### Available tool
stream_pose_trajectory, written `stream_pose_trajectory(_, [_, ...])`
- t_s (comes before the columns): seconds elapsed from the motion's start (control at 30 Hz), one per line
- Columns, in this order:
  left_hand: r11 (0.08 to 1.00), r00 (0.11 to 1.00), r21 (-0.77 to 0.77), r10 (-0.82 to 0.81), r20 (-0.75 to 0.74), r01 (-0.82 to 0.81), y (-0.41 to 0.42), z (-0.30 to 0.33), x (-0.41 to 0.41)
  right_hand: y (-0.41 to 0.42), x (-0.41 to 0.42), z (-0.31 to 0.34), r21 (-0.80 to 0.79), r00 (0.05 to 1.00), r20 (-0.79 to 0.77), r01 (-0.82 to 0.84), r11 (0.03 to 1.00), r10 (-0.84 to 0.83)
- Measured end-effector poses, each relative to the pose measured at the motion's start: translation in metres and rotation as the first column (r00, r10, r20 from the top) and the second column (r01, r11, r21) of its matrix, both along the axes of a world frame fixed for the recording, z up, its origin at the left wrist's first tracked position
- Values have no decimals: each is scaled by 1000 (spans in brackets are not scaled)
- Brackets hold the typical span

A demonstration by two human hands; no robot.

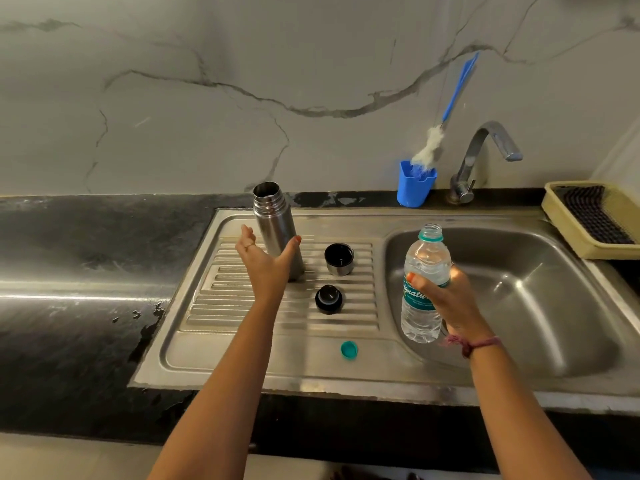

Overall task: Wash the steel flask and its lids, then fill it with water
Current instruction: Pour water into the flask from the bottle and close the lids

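Flask [277, 230] brushed-steel cylinder, uncapped, upright | left hand [265, 259] spread beside it | right hand [446, 299] gripping ribbed clear-plastic bottle [424, 282]

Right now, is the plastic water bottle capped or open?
Open. The water bottle in the right hand has a bare neck; its teal cap lies on the drainboard.

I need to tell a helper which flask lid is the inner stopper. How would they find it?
Start at the ribbed draining board left of the sink basin. Two dark lids sit right of the steel flask. The stopper is the nearer one, solid black and domed, unlike the steel-walled cup lid lying mouth up.
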State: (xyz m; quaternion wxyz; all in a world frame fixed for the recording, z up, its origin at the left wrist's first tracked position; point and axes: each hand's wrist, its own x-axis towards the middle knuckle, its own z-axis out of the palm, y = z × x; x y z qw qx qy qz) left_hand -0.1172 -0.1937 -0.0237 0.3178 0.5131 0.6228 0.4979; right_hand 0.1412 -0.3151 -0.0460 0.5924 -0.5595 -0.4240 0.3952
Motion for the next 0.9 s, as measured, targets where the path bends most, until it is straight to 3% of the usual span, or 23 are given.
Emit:
stream_pose_trajectory(0.17, [992, 998, -112, -60, 32, 64, 34, -6, 0, 4, 4, -1, -3, 1000, 15, 1, 1000, -1])
stream_pose_trajectory(0.57, [996, 993, -76, -29, 111, 38, 43, -13, -1, 6, 18, 5, 3, 1000, 10, 15, 1000, -15])
stream_pose_trajectory(0.9, [995, 993, 102, -30, 112, 19, 33, 30, 16, -3, 37, 16, 5, 999, 7, 39, 999, -39])
